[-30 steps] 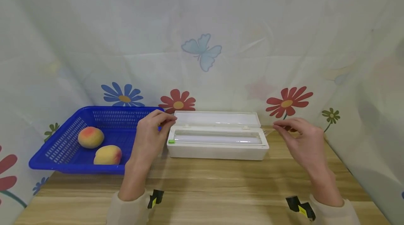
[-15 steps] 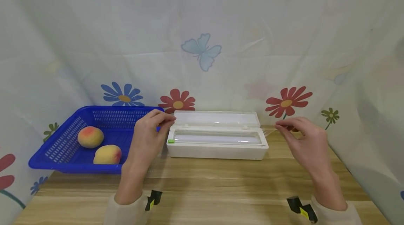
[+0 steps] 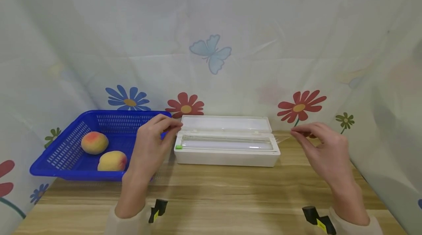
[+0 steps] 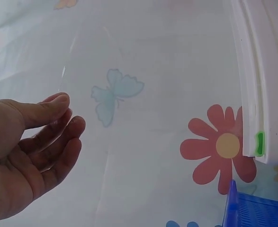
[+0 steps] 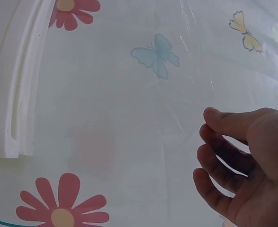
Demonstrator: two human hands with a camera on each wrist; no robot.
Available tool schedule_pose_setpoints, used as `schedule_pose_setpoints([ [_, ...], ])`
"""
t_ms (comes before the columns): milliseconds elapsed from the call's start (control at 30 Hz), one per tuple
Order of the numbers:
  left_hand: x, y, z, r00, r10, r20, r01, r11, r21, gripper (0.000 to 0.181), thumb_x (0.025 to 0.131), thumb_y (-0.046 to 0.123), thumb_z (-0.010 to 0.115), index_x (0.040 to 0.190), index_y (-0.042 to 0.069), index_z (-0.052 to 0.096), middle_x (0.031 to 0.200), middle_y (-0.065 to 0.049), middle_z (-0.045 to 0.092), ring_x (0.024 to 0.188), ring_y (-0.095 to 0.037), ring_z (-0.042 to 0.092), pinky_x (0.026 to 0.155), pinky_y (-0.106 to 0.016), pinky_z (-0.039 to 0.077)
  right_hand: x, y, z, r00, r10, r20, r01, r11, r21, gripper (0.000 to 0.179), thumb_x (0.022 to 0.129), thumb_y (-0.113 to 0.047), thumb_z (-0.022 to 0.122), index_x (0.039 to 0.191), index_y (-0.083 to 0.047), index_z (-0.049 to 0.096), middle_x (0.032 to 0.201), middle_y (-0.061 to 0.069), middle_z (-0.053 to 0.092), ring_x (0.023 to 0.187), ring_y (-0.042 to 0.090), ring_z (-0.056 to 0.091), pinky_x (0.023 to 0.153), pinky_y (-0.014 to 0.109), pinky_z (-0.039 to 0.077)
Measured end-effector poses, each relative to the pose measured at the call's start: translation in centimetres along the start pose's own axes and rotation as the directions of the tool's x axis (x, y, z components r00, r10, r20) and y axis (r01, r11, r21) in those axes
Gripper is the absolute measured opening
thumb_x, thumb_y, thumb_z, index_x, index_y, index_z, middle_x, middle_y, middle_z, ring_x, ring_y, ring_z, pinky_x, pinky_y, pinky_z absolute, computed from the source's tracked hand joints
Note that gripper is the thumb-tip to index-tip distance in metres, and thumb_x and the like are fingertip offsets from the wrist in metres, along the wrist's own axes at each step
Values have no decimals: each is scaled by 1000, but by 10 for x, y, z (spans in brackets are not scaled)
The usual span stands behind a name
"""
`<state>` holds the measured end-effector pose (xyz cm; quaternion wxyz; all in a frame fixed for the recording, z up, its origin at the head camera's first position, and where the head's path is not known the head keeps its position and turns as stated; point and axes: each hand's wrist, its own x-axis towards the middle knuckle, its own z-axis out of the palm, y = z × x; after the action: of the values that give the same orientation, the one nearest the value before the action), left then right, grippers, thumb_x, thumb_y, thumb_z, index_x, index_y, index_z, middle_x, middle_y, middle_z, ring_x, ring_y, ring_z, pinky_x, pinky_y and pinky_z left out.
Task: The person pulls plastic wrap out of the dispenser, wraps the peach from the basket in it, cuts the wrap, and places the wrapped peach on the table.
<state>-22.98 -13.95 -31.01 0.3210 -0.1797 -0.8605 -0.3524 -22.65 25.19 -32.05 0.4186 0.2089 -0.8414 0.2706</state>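
A white cling film dispenser (image 3: pixel 227 159) sits on the table with its lid (image 3: pixel 225 123) raised at the back. Inside it a pale roll (image 3: pixel 217 144) shows. My left hand (image 3: pixel 152 145) pinches a sheet of clear cling film (image 4: pixel 64 71) between thumb and forefinger, at the dispenser's left end. Off the right end, my right hand (image 3: pixel 329 154) pinches the same film, seen as faint creases (image 3: pixel 282 138) beside the box. Bright streaks of the film (image 5: pixel 185 42) run up from the right fingertips in the right wrist view. Most of the sheet is too transparent to make out.
A blue plastic basket (image 3: pixel 66 175) stands at the left with two peaches, one reddish on top (image 3: pixel 94 143) and one paler (image 3: pixel 112 161). My left forearm overlaps its right side. A flower-printed cloth (image 3: pixel 211 11) hangs close behind and along both sides of the wooden table (image 3: pixel 227 198).
My hands have drawn slightly apart, the left moving left and the right moving right, with the film still pinched. The dispenser, basket and peaches have stayed in place.
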Motion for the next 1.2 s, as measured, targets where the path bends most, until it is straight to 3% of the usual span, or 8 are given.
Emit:
schedule_pose_setpoints([
  [167,-1,2,-5,1000,12,28,-11,1000,-4,12,90,-1,77,100,6,79,95,0,69,86,-14,64,77,-34,57,0,-3,-7,999,9,31,-9,1000,4,26,74,9,87,95,-3,79,87,4,73,81,2,57,76,4,41],
  [367,-5,3,-13,993,-4,122,5,1000,-10,14,91,-1,75,101,9,79,95,2,68,85,-13,61,75,-32,57,-1,-3,-16,993,-17,114,20,999,-27,28,71,8,89,92,-8,78,85,-1,72,78,4,58,71,6,42],
  [600,-9,1,-19,983,12,186,-6,999,-32,12,91,1,76,97,12,78,96,6,69,86,-10,63,74,-29,56,-7,-4,-27,973,-60,222,65,998,-18,36,64,5,92,90,-15,78,85,-8,72,74,5,62,68,10,46],
  [733,-14,1,-22,970,18,243,-10,999,-31,14,92,1,75,97,14,77,93,9,69,83,-8,62,74,-30,57,-9,-2,-30,957,-107,269,107,994,15,41,61,7,92,89,-19,78,85,-12,72,74,4,63,69,11,47],
  [867,-17,0,-24,942,52,332,-38,998,-50,17,91,0,76,95,16,76,89,10,68,80,-7,60,73,-30,56,-12,0,-33,933,-130,337,130,991,25,42,63,4,92,88,-25,76,84,-18,68,75,1,62,67,12,46],
  [1100,-24,-2,-28,870,54,489,-39,998,-40,19,92,-1,75,94,18,74,88,11,65,82,-8,59,76,-29,56,-14,-2,-39,835,-69,545,63,998,29,36,74,-3,90,87,-31,72,84,-27,61,75,-2,57,63,23,51],
  [1200,-26,-3,-26,845,89,528,-73,996,-50,19,92,-1,74,93,18,73,86,11,65,79,-7,58,73,-27,55,-16,0,-38,813,-93,575,75,996,56,37,74,-4,90,86,-32,71,83,-28,59,74,-3,55,63,24,52],
])
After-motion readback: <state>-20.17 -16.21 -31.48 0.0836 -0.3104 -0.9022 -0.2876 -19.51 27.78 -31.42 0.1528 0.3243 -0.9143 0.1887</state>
